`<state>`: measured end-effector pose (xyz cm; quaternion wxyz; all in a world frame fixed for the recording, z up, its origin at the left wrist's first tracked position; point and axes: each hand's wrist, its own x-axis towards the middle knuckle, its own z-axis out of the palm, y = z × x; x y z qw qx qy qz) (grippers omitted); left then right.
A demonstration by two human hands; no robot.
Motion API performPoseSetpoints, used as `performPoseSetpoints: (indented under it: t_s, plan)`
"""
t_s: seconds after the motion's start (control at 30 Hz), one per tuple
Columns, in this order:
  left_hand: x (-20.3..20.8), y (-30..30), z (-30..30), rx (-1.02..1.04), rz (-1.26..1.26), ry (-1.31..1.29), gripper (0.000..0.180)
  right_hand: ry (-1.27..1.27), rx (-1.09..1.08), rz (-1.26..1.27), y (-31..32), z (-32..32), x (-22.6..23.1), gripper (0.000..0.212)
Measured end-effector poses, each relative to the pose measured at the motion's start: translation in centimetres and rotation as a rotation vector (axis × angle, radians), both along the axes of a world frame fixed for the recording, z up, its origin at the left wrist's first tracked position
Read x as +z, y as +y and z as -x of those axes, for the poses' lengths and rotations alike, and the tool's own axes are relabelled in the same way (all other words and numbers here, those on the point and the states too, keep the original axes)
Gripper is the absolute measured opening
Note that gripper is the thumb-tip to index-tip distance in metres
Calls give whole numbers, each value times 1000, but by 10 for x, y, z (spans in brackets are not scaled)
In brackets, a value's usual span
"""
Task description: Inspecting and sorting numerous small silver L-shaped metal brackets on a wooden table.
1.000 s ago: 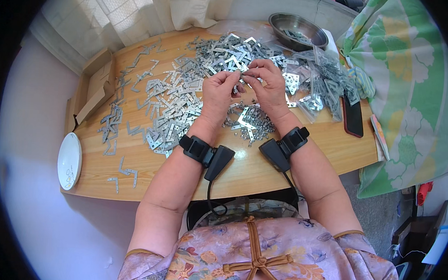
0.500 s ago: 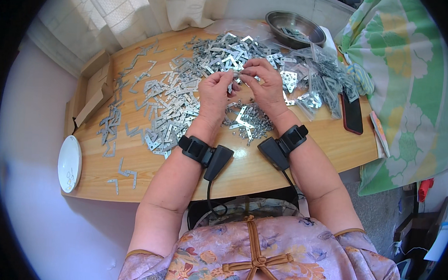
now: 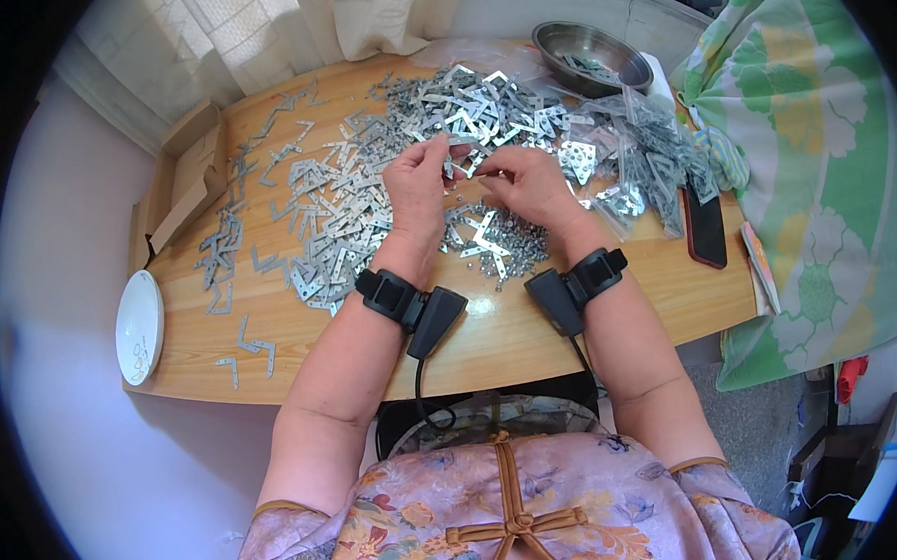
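Note:
My left hand (image 3: 416,186) is closed on a flat metal corner bracket (image 3: 461,160), held above the table in front of me. Close on its right, my right hand (image 3: 535,186) makes a pinch near the bracket's end. Whatever lies between those right fingertips is too small to name. Under the hands is a heap of small metal fasteners (image 3: 518,245), with a few shiny L-shaped brackets (image 3: 484,234) lying on it. A large pile of grey corner brackets (image 3: 346,220) spreads to the left and behind.
A white plate (image 3: 139,329) and an open cardboard box (image 3: 191,174) stand on the left. At the back right are a metal bowl (image 3: 590,61) and clear plastic bags (image 3: 654,154) of metal parts. A dark phone (image 3: 706,229) lies by the right edge, beside a green patterned cloth (image 3: 808,196).
My hands have drawn slightly apart, the right one moving down and the left one a little to the left. More of the bracket in my left hand shows.

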<state>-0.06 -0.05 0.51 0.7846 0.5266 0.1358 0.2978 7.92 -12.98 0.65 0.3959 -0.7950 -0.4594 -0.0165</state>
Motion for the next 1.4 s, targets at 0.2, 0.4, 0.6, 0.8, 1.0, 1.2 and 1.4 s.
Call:
performPoseSetpoints:
  t_s: [0.2, 0.4, 0.6, 0.8, 1.0, 1.2, 1.4]
  plan:
    - [-2, 2, 0, -20, -31, 30, 20, -79, -71, 251, -11, -5, 10, 13]
    - [-1, 1, 1, -38, -28, 55, 20, -223, -34, 407, -10, -4, 6, 11]
    - [-4, 3, 0, -39, -4, 64, 20, -255, -32, 394, -8, -1, 9, 12]
    - [-7, 4, -2, -32, 1, 45, 19, -180, -21, 354, -11, -4, 9, 12]
    - [-5, 2, -1, -31, 7, 54, 18, -223, 12, 372, -10, -6, 4, 12]
    - [-4, 2, 0, -26, 2, 46, 19, -249, 11, 342, -10, -4, 6, 10]
    - [-3, 1, 0, -31, 1, 41, 21, -253, 49, 357, -12, -3, 7, 8]
